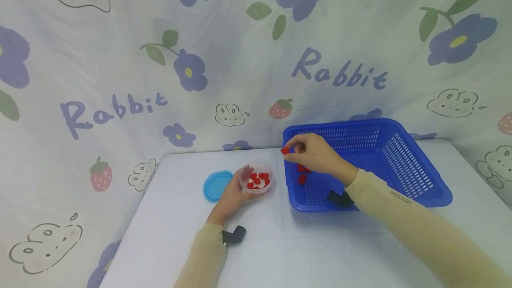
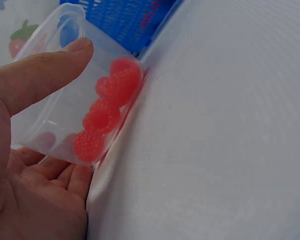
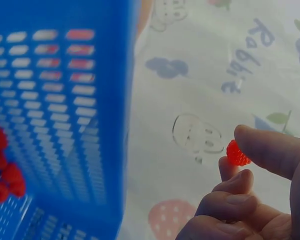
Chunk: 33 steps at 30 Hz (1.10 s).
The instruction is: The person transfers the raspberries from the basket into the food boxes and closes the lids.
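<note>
With thumb and fingers around its side, my left hand [image 1: 232,194] holds a clear plastic tub [image 1: 256,190] on the white table. Several red raspberries [image 2: 102,115] lie at the bottom of the tub. My right hand [image 1: 314,154] pinches a single raspberry [image 3: 237,153] between thumb and forefinger, above the left rim of the blue basket [image 1: 416,163]. Inside that basket, near its left wall, sit several more raspberries [image 1: 302,179].
A light blue round lid [image 1: 212,190] lies on the white table [image 1: 264,257], left of the tub and partly behind the left hand. A patterned curtain [image 1: 240,57] with flowers and rabbits hangs behind the table.
</note>
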Tool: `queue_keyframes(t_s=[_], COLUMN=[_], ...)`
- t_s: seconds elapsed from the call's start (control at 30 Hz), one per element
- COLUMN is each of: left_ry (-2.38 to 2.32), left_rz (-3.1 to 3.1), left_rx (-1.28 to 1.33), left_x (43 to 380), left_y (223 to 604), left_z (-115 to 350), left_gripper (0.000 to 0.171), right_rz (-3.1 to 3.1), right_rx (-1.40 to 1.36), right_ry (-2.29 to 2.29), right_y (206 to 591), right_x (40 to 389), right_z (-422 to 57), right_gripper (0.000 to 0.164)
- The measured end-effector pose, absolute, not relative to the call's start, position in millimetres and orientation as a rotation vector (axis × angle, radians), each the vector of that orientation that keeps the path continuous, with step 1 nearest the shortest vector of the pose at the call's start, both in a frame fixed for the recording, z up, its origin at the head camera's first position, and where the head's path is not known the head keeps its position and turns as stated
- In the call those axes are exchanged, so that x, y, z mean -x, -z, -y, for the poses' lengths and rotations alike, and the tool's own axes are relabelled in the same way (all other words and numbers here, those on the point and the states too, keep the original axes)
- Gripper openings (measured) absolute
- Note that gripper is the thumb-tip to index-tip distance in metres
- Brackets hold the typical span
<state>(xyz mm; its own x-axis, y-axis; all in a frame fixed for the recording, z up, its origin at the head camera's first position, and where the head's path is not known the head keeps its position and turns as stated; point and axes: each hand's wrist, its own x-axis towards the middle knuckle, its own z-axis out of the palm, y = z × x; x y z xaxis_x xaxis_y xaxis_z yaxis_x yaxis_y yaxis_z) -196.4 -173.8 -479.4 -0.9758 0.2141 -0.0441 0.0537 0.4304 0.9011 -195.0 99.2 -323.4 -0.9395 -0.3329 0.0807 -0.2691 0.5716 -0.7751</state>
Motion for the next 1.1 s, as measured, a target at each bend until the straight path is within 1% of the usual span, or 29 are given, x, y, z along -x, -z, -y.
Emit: queue_keyframes(t_s=[0.33,0.57,0.73,0.87,1.1], left_ry=[-1.604,-1.629,-1.622,-1.617,-1.633], left_rz=[-2.52,-2.501,-2.502,-2.509,-2.496], left_rx=[-0.253,-0.294,-0.28,-0.269,-0.285], left_x=[198,198,198,198,197], left_y=[481,480,479,478,478], left_z=[173,174,172,172,173], left_gripper=[0.099,0.097,0.096,0.096,0.093], right_rz=[-2.707,-2.68,-2.669,-2.672,-2.646], right_rx=[0.444,0.398,0.377,0.362,0.377], right_ry=[1.281,1.276,1.238,1.167,1.049], right_y=[321,329,339,344,346], right_x=[196,204,212,220,226], right_z=[-64,-46,-36,-31,-28], right_gripper=[0.026,0.025,0.021,0.022,0.021])
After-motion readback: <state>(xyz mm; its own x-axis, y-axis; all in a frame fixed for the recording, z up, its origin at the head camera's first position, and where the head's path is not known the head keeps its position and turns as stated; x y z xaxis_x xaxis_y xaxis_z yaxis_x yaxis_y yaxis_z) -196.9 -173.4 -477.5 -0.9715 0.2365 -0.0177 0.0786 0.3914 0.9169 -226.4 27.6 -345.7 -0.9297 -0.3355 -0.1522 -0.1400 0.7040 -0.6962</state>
